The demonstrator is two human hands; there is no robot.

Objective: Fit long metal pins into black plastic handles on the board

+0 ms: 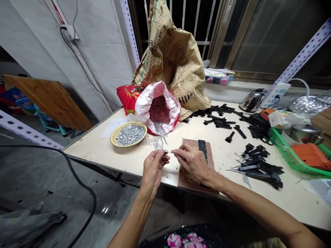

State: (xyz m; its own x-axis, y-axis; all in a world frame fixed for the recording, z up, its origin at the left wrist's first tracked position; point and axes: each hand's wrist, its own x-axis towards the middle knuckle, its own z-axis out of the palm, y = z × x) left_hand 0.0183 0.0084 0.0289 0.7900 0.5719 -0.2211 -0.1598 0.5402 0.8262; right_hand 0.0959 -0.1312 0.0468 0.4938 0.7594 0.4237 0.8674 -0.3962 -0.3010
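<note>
The left hand [153, 170] and right hand [192, 162] both hold their grip pressed together, pinching a thin metal pin [167, 152]. A red sack [126, 98] gapes at twelve o'clock, apparently for easy reach.

- On the brown paper sack [172, 58], you can read printed capitals running sideways up its left side, beginning "KINGPO"; the rest disappears into a fold.
- Lower on that sack, you see more small print, but creases make it unreadable.
- On the red plastic bag [128, 98], you see yellow lettering, too folded and small for you to read.
</note>
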